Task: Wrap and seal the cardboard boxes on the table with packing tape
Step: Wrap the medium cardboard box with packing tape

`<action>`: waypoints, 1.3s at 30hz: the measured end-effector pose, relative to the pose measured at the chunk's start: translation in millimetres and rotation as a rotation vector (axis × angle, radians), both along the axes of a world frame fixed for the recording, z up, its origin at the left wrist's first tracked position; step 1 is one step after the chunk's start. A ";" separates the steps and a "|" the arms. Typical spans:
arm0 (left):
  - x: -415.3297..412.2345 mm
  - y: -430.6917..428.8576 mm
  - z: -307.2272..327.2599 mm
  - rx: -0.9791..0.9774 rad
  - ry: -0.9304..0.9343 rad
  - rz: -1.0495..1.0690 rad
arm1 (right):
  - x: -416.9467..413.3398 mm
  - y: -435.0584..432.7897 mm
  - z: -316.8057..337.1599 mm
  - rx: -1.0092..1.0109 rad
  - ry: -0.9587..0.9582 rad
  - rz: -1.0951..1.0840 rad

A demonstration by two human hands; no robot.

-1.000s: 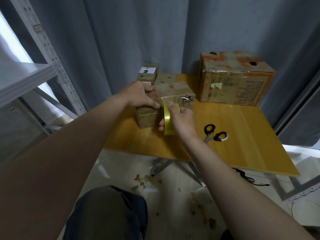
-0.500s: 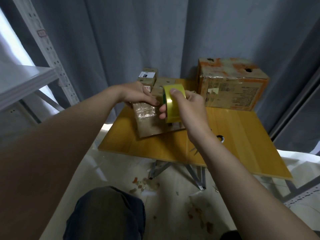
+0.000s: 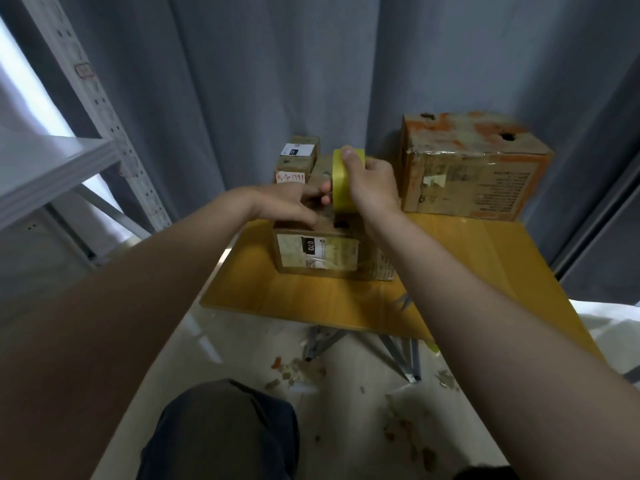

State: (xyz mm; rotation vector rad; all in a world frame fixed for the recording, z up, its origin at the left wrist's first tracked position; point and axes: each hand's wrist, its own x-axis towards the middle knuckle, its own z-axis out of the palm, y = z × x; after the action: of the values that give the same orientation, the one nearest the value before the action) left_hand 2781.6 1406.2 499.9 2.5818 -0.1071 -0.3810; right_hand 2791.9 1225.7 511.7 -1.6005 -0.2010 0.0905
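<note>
While right fingers (image 3: 347, 154) grip tape (image 3: 341, 188) and left fingers (image 3: 308, 194) press a box (image 3: 318, 254), curtains (image 3: 259, 81) back the yellow table (image 3: 467, 258).

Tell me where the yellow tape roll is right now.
Head view, centre: the yellow tape roll is gripped in the right hand, held over the top of the labelled box, just right of the left hand resting on that box.

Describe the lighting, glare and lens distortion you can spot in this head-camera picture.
Head view: daylight blows out white at the left edge, behind the metal shelving. Head view: glare streaks the glossy floor. Head view: the wide lens stretches both forearms and leans the shelving upright. Head view: the yellow tape roll and the labelled cardboard box sit in dim, slightly soft light.
</note>
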 end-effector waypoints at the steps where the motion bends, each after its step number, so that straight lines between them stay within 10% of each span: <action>1: -0.7 0.0 -1.1 0.050 0.042 -0.054 | -0.1 0.4 -0.1 0.020 -0.004 0.005; 6: -1.3 -11.8 -13.9 0.440 -0.007 -0.039 | -10.2 -2.5 -13.4 -0.090 -0.072 0.013; 39: -5.6 -14.5 -27.1 0.210 -0.103 0.169 | -79.2 -43.2 -60.4 -0.032 0.261 0.116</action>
State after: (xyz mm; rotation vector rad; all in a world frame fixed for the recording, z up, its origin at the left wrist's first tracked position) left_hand 2776.0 1391.7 472.8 2.7918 0.1207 -0.2065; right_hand 2712.7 1182.4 451.4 -1.5909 -0.0892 0.3919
